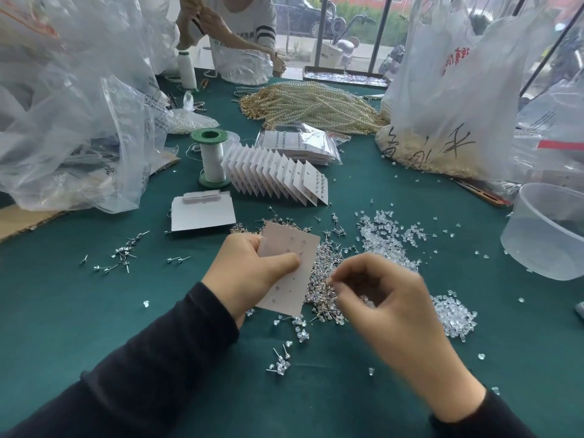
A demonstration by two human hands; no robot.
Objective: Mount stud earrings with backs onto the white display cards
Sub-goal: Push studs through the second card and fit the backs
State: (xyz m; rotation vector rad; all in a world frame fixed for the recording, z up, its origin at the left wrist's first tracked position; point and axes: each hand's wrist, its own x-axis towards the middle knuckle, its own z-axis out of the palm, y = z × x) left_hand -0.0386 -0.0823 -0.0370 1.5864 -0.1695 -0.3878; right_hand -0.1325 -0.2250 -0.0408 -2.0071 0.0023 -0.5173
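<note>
My left hand [249,273] grips a white display card [292,273] with several small holes, thumb across its face, holding it tilted above the green table. My right hand [379,298] hovers just right of the card over a heap of silver stud earrings [325,276], fingers curled and fingertips pinched together; whether a stud sits between them is too blurred to tell. Clear plastic earring backs [388,238] lie in piles to the right of the studs and nearer me [455,317].
A fanned row of finished cards [278,178] and a stack of blank cards [202,213] lie behind the heap. A green thread spool [212,159], pearl strands [313,105], plastic bags on both sides and a clear tub [550,235] crowd the table. Another person sits opposite.
</note>
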